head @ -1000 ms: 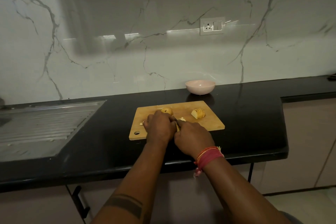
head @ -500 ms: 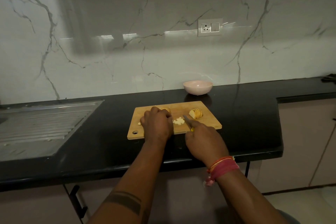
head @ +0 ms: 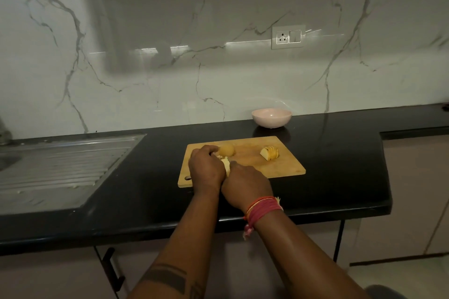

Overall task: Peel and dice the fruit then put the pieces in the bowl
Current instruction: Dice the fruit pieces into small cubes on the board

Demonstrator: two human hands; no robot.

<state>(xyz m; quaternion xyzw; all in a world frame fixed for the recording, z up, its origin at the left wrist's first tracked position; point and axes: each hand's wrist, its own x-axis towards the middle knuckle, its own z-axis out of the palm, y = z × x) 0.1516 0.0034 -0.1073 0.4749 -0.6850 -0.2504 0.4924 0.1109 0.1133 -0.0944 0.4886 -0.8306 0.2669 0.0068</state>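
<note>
A wooden cutting board (head: 286, 167) lies on the black counter. My left hand (head: 206, 168) is curled over pale peeled fruit pieces (head: 227, 164) at the board's left. My right hand (head: 245, 183) is pressed close beside it and grips a knife that the hand almost wholly hides. A rounded peeled fruit half (head: 227, 150) sits just beyond my left fingers. A sliced wedge (head: 270, 153) with skin lies at the board's right. The pink bowl (head: 271, 118) stands behind the board by the wall, and its inside is out of sight.
A steel sink drainboard (head: 60, 167) is set into the black counter (head: 340, 172) at the left. The marble wall carries a socket (head: 288, 37). The counter steps down to cabinet fronts (head: 418, 189) on the right.
My right hand has swung back left with the knife until it meets my left hand. The small heap of cut pieces that lay open between the hands is now mostly covered.
</note>
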